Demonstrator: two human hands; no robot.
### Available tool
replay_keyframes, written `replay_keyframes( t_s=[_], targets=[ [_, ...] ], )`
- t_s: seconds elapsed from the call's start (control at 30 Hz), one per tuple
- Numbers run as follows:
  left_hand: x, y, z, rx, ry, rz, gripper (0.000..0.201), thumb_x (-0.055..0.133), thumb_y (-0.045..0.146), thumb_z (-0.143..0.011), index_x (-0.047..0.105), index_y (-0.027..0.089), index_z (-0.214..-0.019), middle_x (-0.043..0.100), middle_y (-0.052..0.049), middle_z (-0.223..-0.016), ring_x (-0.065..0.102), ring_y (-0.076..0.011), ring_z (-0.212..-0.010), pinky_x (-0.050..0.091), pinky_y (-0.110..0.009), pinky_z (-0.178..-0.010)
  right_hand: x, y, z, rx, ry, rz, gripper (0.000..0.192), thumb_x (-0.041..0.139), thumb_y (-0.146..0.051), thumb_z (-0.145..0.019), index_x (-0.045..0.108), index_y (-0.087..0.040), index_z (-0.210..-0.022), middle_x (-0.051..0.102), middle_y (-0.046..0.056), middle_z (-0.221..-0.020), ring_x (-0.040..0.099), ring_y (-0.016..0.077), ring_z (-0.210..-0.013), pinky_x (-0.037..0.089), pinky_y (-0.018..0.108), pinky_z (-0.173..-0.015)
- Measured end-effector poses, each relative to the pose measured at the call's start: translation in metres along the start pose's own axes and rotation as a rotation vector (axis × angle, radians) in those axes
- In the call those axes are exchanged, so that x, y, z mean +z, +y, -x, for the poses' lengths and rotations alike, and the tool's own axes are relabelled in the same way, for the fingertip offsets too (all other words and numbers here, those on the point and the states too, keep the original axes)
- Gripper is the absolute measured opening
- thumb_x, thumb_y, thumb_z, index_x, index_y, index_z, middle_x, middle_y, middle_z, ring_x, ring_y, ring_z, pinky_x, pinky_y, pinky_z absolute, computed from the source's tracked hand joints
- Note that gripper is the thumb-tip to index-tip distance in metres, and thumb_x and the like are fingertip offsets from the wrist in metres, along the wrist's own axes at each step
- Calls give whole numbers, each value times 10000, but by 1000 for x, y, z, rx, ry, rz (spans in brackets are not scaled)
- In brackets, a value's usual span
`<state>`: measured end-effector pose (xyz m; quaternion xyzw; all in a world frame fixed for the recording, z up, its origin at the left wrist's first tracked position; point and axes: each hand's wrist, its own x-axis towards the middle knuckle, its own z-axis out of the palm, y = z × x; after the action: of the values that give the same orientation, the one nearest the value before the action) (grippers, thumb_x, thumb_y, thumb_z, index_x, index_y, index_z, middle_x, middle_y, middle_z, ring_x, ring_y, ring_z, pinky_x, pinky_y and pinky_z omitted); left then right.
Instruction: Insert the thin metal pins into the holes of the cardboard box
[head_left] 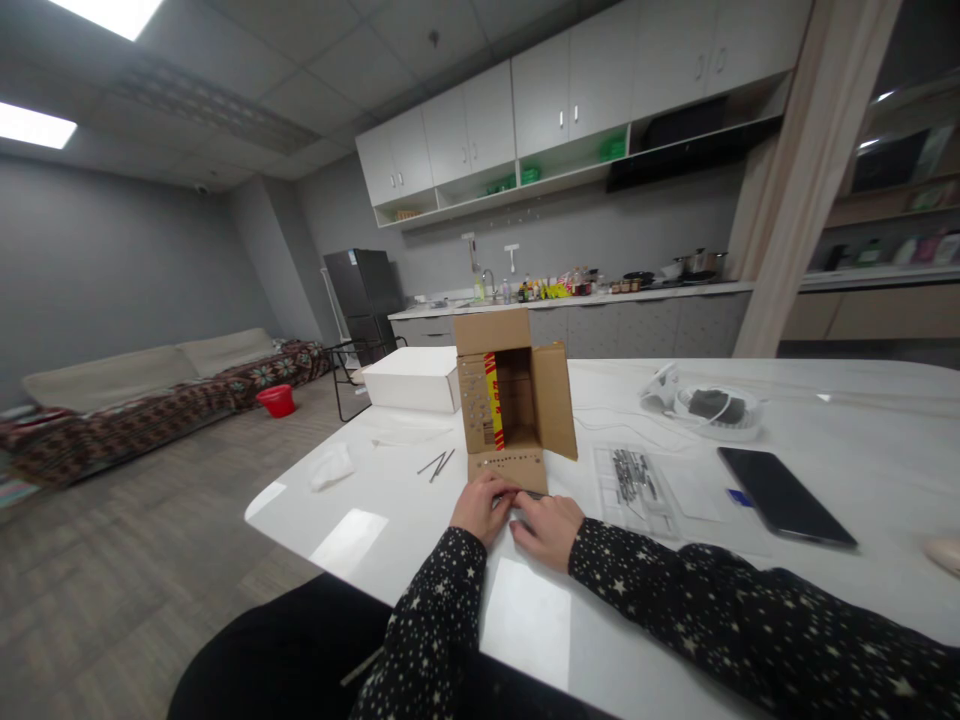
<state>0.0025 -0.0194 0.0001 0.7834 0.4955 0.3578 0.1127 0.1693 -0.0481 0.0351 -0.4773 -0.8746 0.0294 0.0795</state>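
Observation:
An open cardboard box (475,400) stands on the white table, its opening towards me and its flaps spread. My left hand (484,507) and my right hand (550,524) meet at the edge of the lower flap (510,462), fingers bent and pressed together. A thin dark edge shows by the right fingertips; what the fingers hold is too small and hidden to name. To the left lie thin metal tools (436,465), perhaps tweezers. A clear plastic case (634,490) with small metal pieces lies right of my right hand.
Behind the tools sits a white box (412,380); a crumpled tissue (331,467) lies near the left edge. On the right are a flat black device (784,496), a blue piece (739,497) and a round white basket (739,428) with a dark item. A thin white cable runs behind.

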Motion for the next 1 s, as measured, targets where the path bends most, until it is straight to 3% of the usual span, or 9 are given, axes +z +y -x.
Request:
replay_keyframes(
  t_s=[0.8,1.0],
  targets=[
    [4,-3,2,-40,45,-26,118,546,122,-696,595,191,-777,591,-13,-806,564,-135,-740,460,-272,-718,1,0,0,-9,5,-12,338,364,-408,-875,535,-208,-1087,700,86,-891,651,226,-767,343,280,-608],
    [3,0,3,-128,106,58,38,523,172,-730,556,185,-743,580,10,-699,527,-112,-631,424,-239,-611,1,0,0,-11,4,-17,339,355,-420,-882,523,-209,-1088,694,87,-897,645,229,-771,360,289,-627]
  ],
)
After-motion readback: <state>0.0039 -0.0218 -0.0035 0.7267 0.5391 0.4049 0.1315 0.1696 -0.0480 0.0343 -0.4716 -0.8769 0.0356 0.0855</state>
